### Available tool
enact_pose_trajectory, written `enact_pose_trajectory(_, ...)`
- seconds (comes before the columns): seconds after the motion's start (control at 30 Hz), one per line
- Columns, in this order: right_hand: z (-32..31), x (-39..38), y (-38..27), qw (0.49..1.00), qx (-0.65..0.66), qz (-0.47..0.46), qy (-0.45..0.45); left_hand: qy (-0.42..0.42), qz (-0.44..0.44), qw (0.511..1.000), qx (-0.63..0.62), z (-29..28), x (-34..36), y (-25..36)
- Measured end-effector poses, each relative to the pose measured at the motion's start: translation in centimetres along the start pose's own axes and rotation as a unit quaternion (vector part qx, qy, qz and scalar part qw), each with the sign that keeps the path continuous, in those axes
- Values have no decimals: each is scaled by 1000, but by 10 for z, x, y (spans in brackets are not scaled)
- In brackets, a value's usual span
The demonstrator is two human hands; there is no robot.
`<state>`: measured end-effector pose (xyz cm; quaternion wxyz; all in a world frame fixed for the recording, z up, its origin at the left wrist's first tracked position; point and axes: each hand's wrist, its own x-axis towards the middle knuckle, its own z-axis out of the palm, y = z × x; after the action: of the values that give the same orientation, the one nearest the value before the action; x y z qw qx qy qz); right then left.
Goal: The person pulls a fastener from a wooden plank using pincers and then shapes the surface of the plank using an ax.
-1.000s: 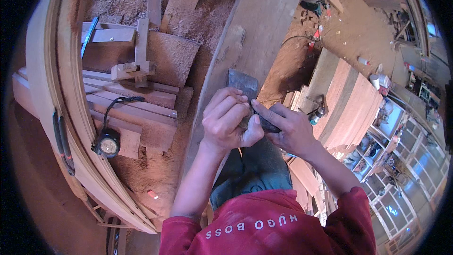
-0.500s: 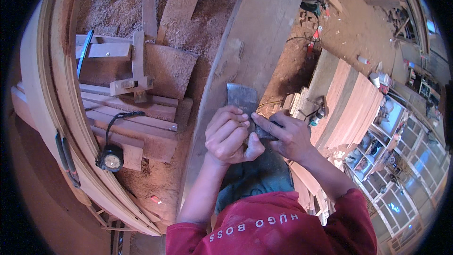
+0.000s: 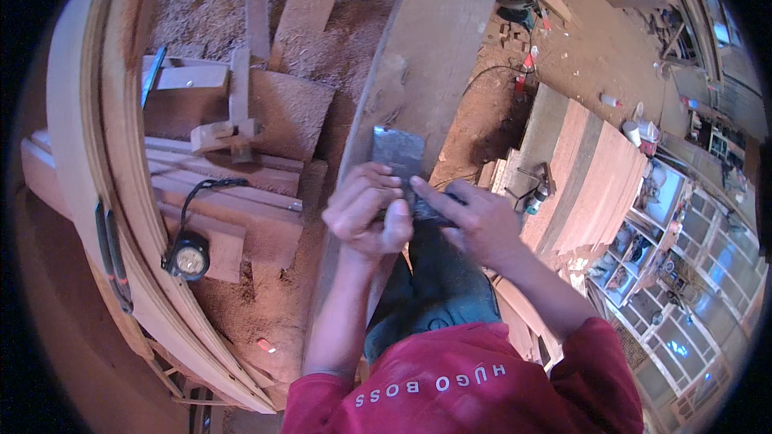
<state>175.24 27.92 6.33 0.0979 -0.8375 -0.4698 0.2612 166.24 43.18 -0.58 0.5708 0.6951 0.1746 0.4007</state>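
Observation:
A flat dark metal blade (image 3: 399, 149) with a bright far edge sits over a long weathered plank (image 3: 426, 48), just above my lap. My left hand (image 3: 366, 213) has its fingers curled round the blade's near end, thumb raised along it. My right hand (image 3: 474, 225) holds a dark piece (image 3: 430, 210), hard to make out, against the blade's right side, index finger stretched toward the metal. Both hands are close together, their wrists angled in from either side.
Curved wooden frames (image 3: 108, 145) with pliers (image 3: 112, 253) on them stand at left, beside a headlamp (image 3: 190, 257) and offcuts (image 3: 209, 185) in sawdust. At right lie stacked boards (image 3: 583, 177), a power tool (image 3: 535, 197), cords and a window frame (image 3: 691, 289).
Since half a second ago both hands and the blade have shifted up and a little left in the picture, the view shifting slightly too. Both hands keep their grip.

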Motion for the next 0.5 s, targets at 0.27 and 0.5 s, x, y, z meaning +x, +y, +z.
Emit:
enact_pose_trajectory(0.27, 55, -5, -6, 989, 112, 30, 93, -130, 45, 990, 0, -16, 20, -7)
enact_pose_trajectory(0.5, 21, -6, -2, 991, 123, 42, 40, -97, 5, 995, -35, -4, 21, 6)
